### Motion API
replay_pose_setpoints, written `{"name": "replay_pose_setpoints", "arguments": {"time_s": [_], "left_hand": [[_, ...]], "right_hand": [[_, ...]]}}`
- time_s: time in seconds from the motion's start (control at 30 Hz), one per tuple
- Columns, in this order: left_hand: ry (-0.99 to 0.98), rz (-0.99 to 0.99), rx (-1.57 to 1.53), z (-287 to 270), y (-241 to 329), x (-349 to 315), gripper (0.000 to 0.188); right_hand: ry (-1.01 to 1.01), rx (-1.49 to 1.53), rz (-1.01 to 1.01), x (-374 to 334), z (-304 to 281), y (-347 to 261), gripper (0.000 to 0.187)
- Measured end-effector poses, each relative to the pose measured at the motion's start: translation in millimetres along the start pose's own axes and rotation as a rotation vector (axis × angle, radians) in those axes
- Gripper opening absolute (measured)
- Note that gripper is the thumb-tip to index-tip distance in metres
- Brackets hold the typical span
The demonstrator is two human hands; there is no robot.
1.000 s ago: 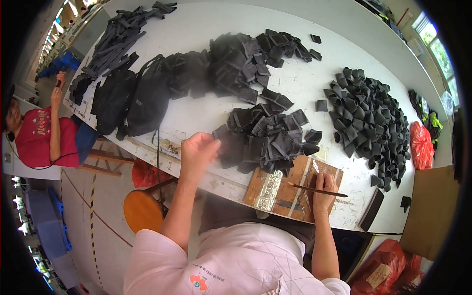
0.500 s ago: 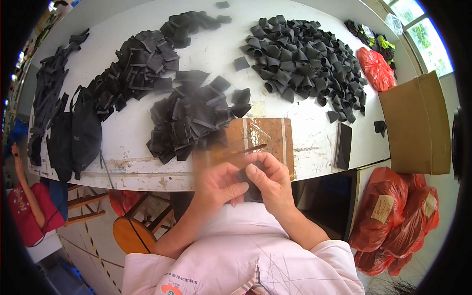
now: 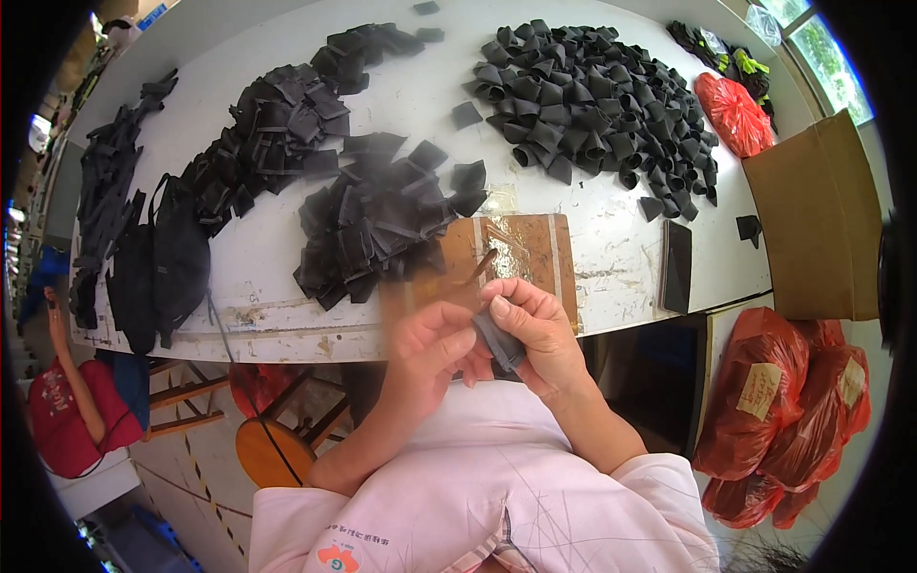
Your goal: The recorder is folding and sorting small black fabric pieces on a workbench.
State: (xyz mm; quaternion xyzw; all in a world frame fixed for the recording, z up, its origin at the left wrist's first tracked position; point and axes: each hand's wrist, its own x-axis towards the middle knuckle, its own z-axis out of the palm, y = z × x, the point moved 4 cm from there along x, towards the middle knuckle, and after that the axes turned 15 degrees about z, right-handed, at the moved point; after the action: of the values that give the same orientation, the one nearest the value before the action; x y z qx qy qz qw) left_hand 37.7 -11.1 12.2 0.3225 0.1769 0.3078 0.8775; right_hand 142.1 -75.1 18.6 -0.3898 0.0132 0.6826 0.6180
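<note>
A small folded black fabric piece (image 3: 499, 344) is between my two hands, in front of my chest at the table's near edge. My right hand (image 3: 535, 329) is closed on it, with the thumb pressed on its upper end. A thin brown stick-like tool (image 3: 483, 267) juts up from behind the right fingers; its lower end is hidden. My left hand (image 3: 430, 349), slightly blurred, curls its thumb and fingers at the left edge of the same piece. Beyond them lies a brown board (image 3: 535, 253) with clear tape on it. Loose flat black pieces (image 3: 368, 224) overlap its left side.
A large heap of rolled black pieces (image 3: 583, 105) lies at the back right. More flat pieces (image 3: 277, 115) and black strips (image 3: 110, 181) spread leftward. A phone (image 3: 676, 267), a cardboard box (image 3: 817, 220) and red bags (image 3: 755, 401) are at right. A wooden stool (image 3: 272, 454) stands at lower left.
The fabric piece has tilted and shows more of its folded edge. My left thumb has drawn back from over it. The brown tool has swung to a steeper angle. The view has shifted slightly.
</note>
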Motion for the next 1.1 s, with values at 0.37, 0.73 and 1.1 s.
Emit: {"name": "replay_pose_setpoints", "arguments": {"time_s": [0.37,0.73,1.1], "left_hand": [[0.000,0.050,0.220,-2.3,-2.3,-5.4,0.011],[0.056,0.483,0.995,9.2,5.5,-14.7,0.008],[0.226,0.464,0.520,14.8,30.1,-9.7,0.011]], "right_hand": [[0.084,-0.231,-0.124,1.1,-8.4,5.8,0.018],[0.394,-1.326,-0.966,-20.1,8.8,2.4,0.018],[0.552,-1.066,-0.849,-7.8,-0.6,-3.3,0.008]]}}
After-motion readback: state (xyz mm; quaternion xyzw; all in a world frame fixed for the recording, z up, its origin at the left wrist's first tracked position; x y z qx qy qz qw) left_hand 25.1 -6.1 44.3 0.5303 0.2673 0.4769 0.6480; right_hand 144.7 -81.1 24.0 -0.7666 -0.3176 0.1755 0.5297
